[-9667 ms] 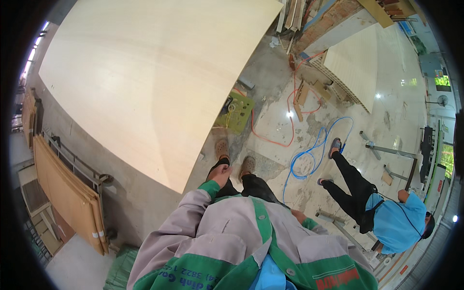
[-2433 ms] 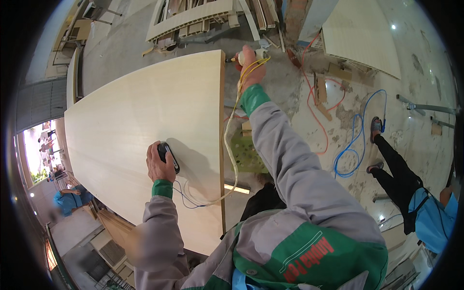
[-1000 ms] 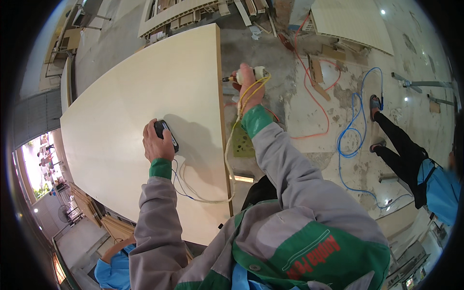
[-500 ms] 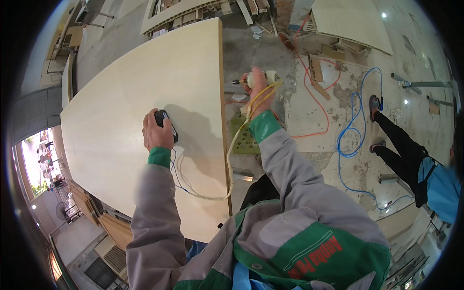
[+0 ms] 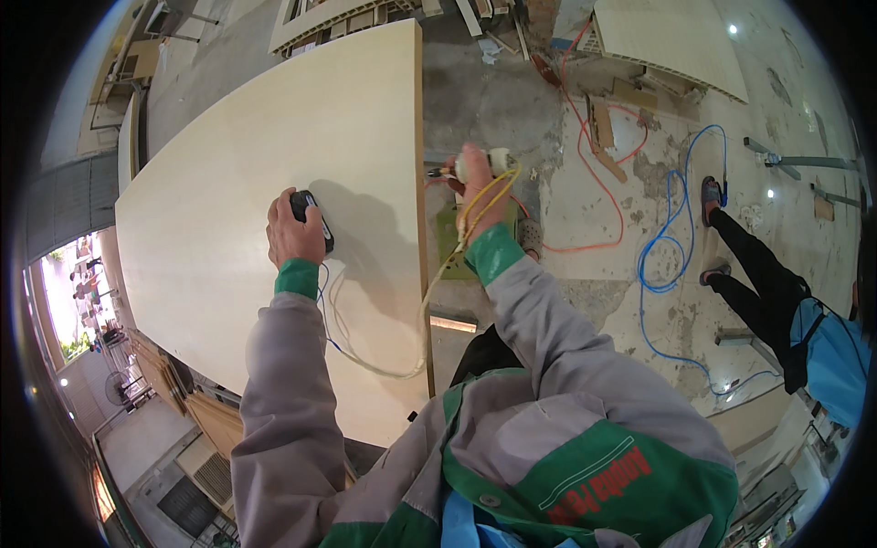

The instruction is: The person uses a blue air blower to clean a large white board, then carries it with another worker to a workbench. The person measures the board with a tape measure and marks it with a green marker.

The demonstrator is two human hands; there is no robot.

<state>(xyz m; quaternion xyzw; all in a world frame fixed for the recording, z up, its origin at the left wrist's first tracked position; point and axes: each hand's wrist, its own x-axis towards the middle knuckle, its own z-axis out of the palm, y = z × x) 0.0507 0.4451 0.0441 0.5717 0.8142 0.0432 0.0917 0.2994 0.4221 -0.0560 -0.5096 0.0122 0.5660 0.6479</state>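
Note:
A large pale wooden panel (image 5: 228, 173) lies flat in front of me. My left hand (image 5: 296, 232) rests on it, fingers wrapped round a black block-shaped device (image 5: 311, 219) that looks like a battery pack. Beyond the panel's right edge, my right hand (image 5: 480, 194) grips a white cylindrical hand tool (image 5: 496, 163) in the air. Its dark, narrow tip points left, at the panel's edge. A yellow-and-cream cord (image 5: 427, 340) loops from this tool over the edge and across the panel toward my left wrist. Beside that wrist runs a thin blue wire (image 5: 322, 310).
Below the right hand stands a green perforated thing (image 5: 449, 260). Red hose (image 5: 622, 205) and blue hose (image 5: 673, 219) wind over the floor on the right, near a person in blue (image 5: 839, 361). Wood scraps (image 5: 598, 128) and another panel (image 5: 671, 41) lie at the far right.
My right hand has come slightly nearer to me and left with the white tool, and its cord has shifted. The left hand stays almost in place on the black device.

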